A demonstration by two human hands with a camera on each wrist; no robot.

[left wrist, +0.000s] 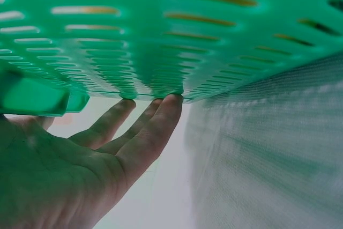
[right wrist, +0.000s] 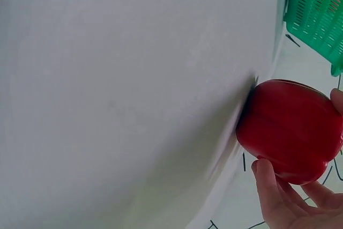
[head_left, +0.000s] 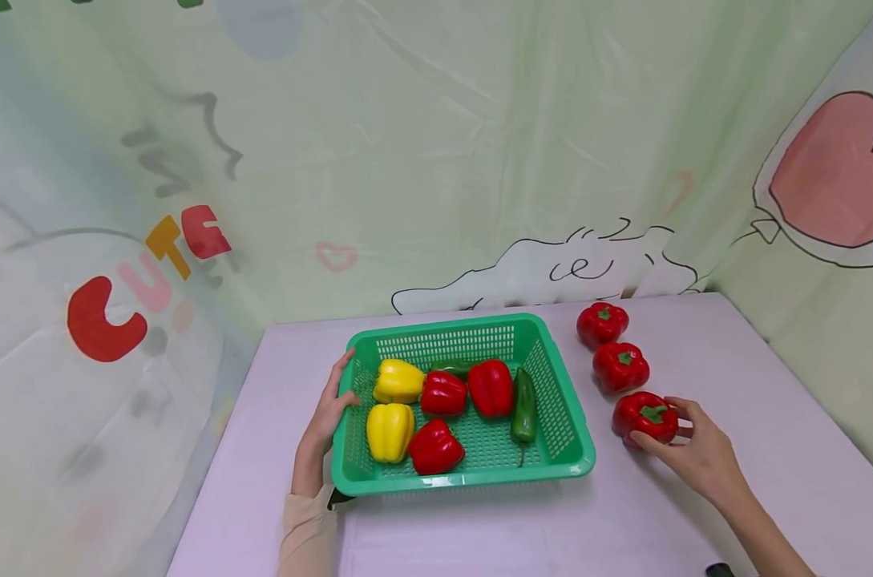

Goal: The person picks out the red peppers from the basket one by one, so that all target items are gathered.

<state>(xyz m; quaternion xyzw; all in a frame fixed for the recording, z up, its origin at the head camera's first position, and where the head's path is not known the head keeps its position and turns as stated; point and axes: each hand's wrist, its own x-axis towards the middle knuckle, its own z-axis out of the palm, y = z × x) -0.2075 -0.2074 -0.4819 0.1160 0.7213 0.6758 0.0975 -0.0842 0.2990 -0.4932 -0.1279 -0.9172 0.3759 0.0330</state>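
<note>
A green plastic basket holds two yellow bell peppers, several red bell peppers and two long green peppers. My left hand holds its left side, thumb over the rim. From below, the left wrist view shows the fingertips against the slotted outer wall. To the right of the basket, my right hand grips the nearest of three red bell peppers in a row, thumb on the near side and fingers around the far right. That pepper stands close over the table in the right wrist view.
Two more red bell peppers, a middle one and a far one, sit behind the gripped one on the pale table. A printed curtain hangs along the back and sides of the table.
</note>
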